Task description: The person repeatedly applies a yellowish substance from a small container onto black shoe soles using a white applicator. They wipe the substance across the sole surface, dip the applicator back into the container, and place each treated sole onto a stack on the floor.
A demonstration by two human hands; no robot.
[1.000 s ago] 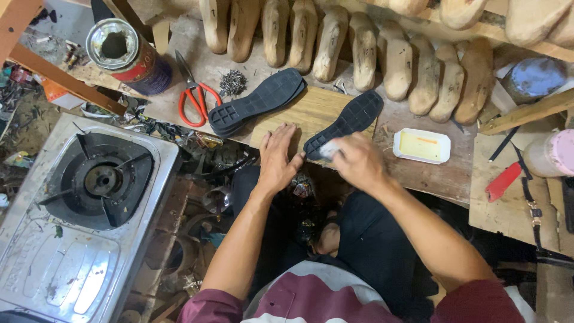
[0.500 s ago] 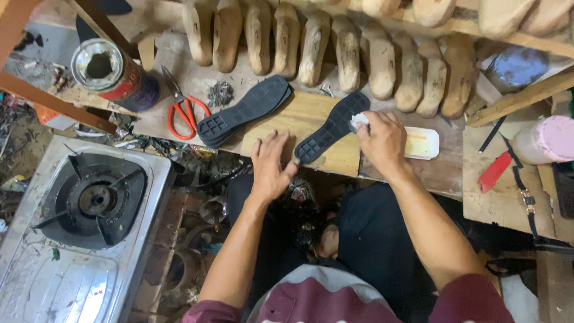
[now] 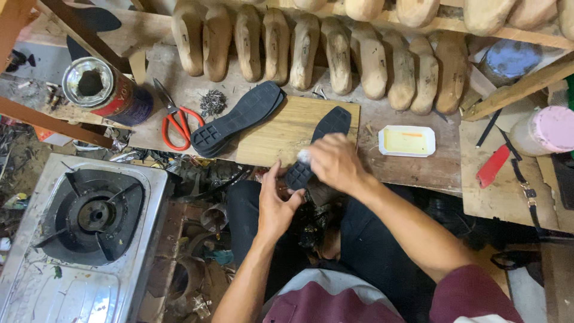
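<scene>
A black shoe sole [image 3: 323,134] lies tread-up across the near edge of a wooden board [image 3: 287,128], its heel end overhanging toward me. My left hand [image 3: 275,203] grips that heel end from below. My right hand [image 3: 335,161] pinches a small white wad [image 3: 304,157] and presses it on the sole's middle. A second black sole [image 3: 239,116] rests on the board's left side.
Red-handled scissors [image 3: 174,122] and an open tin can [image 3: 101,90] sit left on the workbench. Several wooden shoe lasts [image 3: 335,51] line the back. A white tray [image 3: 408,141] lies right of the board. A gas stove [image 3: 84,221] stands at lower left.
The sole has been drawn toward me off the board's edge. My left hand went from flat on the board to gripping the heel, and my right hand moved down along the sole.
</scene>
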